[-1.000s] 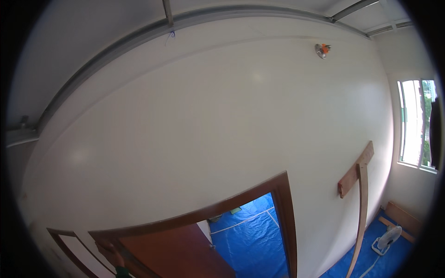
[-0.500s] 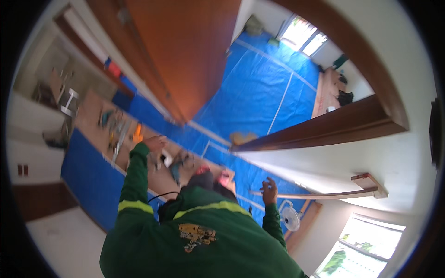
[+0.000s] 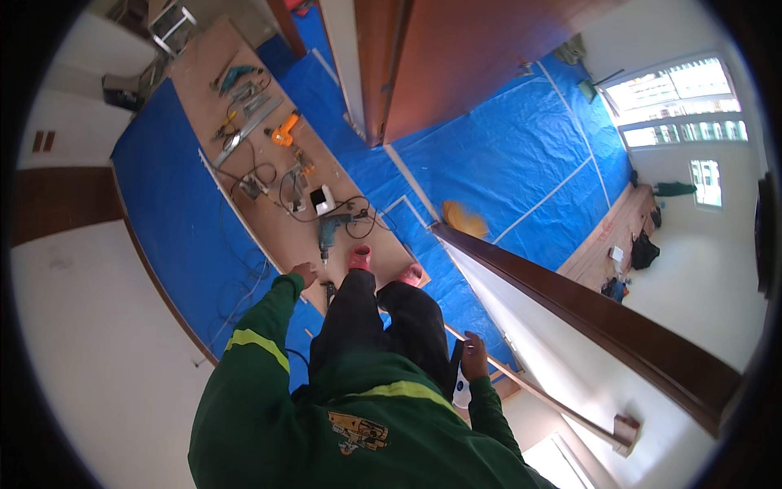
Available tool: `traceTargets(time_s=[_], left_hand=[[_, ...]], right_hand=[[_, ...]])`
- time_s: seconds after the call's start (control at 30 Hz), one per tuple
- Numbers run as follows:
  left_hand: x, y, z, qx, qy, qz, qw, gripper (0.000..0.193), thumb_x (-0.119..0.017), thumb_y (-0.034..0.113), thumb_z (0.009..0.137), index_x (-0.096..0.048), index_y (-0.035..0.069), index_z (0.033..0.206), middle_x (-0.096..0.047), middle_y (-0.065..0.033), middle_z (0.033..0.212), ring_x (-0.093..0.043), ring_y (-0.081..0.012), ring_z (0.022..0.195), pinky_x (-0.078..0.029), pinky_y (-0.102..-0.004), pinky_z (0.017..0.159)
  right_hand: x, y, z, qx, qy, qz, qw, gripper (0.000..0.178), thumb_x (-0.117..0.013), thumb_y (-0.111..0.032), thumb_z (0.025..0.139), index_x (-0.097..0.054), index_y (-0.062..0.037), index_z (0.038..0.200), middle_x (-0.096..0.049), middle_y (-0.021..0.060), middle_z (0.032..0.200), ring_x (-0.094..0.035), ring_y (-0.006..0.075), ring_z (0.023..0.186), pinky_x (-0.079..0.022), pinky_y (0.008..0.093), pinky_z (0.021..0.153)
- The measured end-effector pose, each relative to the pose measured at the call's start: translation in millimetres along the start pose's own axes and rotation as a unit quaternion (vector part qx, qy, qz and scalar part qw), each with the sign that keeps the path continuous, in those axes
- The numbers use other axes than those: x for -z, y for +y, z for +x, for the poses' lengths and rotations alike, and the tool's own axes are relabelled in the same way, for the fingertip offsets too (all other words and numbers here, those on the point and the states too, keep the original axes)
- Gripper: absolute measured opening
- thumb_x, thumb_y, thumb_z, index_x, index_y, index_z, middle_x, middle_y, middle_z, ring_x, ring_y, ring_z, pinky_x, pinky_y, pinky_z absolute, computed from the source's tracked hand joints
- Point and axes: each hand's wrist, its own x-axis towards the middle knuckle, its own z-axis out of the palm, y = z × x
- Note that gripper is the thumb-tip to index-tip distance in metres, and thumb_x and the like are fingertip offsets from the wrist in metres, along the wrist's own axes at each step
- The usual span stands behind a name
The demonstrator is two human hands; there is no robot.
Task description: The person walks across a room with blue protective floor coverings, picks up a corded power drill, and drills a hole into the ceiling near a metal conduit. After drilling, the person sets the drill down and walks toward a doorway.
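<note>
My left hand (image 3: 305,275) hangs low above the near left edge of a long brown board (image 3: 269,232), its fingers loosely extended and nothing visible in them. Just ahead of it on the board lies a teal power drill (image 3: 328,233) with a black cord. My right hand (image 3: 474,359) is held out at my right side, fingers loosely bent and apart, near a long wooden rail (image 3: 521,381). A dark narrow object (image 3: 456,367) shows beside that hand; whether they touch I cannot tell. My feet in pink footwear (image 3: 359,257) stand on the board.
Farther along the board lie an orange tool (image 3: 285,130), another teal power tool (image 3: 236,77), a metal level-like bar (image 3: 244,134) and a white box (image 3: 322,200). Blue sheeting (image 3: 505,155) covers the floor. A brown door (image 3: 456,65) stands ahead; a dark wood frame (image 3: 570,285) runs right.
My view has tilted down, bringing my legs and the tools into sight. My left hand has dropped toward the board. My right hand has lowered slightly beside me.
</note>
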Motion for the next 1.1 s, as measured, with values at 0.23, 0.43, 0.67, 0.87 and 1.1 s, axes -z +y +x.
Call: traceTargets(time_s=[0.23,0.43,0.67,0.87,1.1], left_hand=[[-94.9,13.1,86.4,0.159,0.215,-0.272,0.925,0.107,-0.092,0.045,0.082,-0.041,-0.009,0.160,-0.057,-0.0336,0.152,-0.058,-0.0428,0.141,-0.045,-0.0480,0.120],[-148.2,-46.6,231.4,0.248,0.313,-0.203,0.894,0.135,-0.102,0.044,0.068,-0.026,-0.008,0.165,-0.048,-0.0348,0.156,-0.048,-0.0476,0.147,-0.042,-0.0484,0.124],[-157.3,-67.2,336.1,0.305,0.214,-0.205,0.905,0.135,-0.103,0.043,0.064,-0.026,-0.006,0.163,-0.048,-0.0307,0.155,-0.055,-0.0462,0.141,-0.049,-0.0501,0.119],[-159.4,-70.5,333.1,0.287,0.260,-0.200,0.900,0.102,-0.097,0.033,0.068,-0.044,-0.003,0.147,-0.054,-0.0285,0.145,-0.060,-0.0481,0.133,-0.054,-0.0550,0.111],[-116.3,60.5,182.9,0.235,0.234,-0.149,0.932,0.093,-0.098,0.038,0.065,-0.050,-0.003,0.135,-0.059,-0.0285,0.136,-0.064,-0.0486,0.124,-0.057,-0.0573,0.104]], right_hand=[[-106.6,-7.7,64.4,-0.052,-0.149,-0.149,0.976,0.076,-0.084,-0.039,0.094,-0.050,-0.0068,0.154,-0.054,0.0253,0.139,-0.057,0.0433,0.128,-0.050,0.0575,0.106],[-138.7,-27.1,102.7,-0.157,-0.118,-0.236,0.952,0.101,-0.086,-0.041,0.088,-0.032,-0.0064,0.166,-0.040,0.0265,0.150,-0.044,0.0493,0.142,-0.039,0.0641,0.116],[-150.3,-21.4,113.3,-0.127,-0.066,-0.268,0.953,0.101,-0.086,-0.028,0.086,-0.030,-0.0022,0.167,-0.039,0.0296,0.147,-0.042,0.0519,0.141,-0.038,0.0614,0.117],[-153.2,-26.3,114.3,-0.122,-0.072,-0.263,0.954,0.102,-0.087,-0.027,0.085,-0.030,-0.0037,0.167,-0.041,0.0274,0.144,-0.046,0.0504,0.136,-0.040,0.0603,0.115],[-147.0,-45.5,83.9,-0.136,-0.126,-0.243,0.952,0.100,-0.084,-0.040,0.089,-0.031,-0.0019,0.165,-0.043,0.0282,0.144,-0.046,0.0495,0.136,-0.038,0.0630,0.115]])
